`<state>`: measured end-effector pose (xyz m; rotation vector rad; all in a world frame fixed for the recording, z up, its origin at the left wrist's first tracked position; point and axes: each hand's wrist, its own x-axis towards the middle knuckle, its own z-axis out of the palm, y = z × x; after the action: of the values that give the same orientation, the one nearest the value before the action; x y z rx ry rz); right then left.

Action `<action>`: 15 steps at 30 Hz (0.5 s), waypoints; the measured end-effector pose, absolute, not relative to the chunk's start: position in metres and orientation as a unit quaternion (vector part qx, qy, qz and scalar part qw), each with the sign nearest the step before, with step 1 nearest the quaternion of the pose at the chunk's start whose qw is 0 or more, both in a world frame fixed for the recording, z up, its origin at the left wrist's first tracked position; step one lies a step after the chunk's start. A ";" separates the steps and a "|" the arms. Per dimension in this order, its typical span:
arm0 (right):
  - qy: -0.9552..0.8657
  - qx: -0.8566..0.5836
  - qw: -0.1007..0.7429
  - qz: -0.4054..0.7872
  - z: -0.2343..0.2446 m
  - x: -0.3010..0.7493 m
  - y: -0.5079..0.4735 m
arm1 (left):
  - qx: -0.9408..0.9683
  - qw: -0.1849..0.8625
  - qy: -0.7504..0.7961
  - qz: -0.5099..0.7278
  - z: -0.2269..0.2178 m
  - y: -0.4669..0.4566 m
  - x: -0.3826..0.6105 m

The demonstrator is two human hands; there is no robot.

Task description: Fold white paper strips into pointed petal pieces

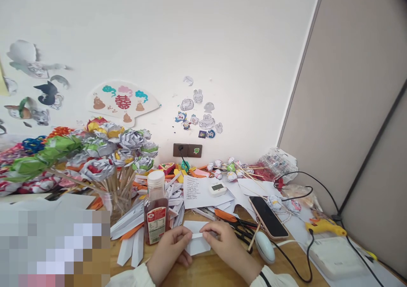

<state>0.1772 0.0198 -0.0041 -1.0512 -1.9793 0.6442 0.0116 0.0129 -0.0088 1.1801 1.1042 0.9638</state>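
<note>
A small white sheet of paper [197, 245] lies on the wooden desk [210, 274] near its front edge. My left hand [170, 251] pinches its left side, with fingers closed on a fold. My right hand [224, 241] pinches the right side of the same fold, thumb and fingers pressed together. A brown bottle with a white cap [155, 208] stands just left of my left hand. Black-handled scissors [243, 229] lie right of my right hand.
Paper flowers on sticks [95, 160] fill a jar at the left. Paper strips [133, 232], a smartphone [269, 217], a white mouse [264, 246], a yellow glue gun [324, 226], a white box [337, 257] and cables crowd the right. A partition wall stands right.
</note>
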 end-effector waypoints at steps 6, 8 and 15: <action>-0.746 -0.440 0.400 0.299 -0.014 0.176 0.027 | 0.520 0.582 0.463 0.421 -0.010 0.013 0.010; -0.740 -0.436 0.405 0.314 -0.016 0.176 0.029 | 0.521 0.579 0.465 0.421 -0.011 0.014 0.010; -0.741 -0.425 0.405 0.327 -0.009 0.175 0.025 | 0.526 0.572 0.475 0.412 -0.008 0.011 0.011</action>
<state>0.1753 0.0252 -0.0091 -1.0720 -1.8693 0.8249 0.0110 0.0113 -0.0085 1.2346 1.1133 0.9665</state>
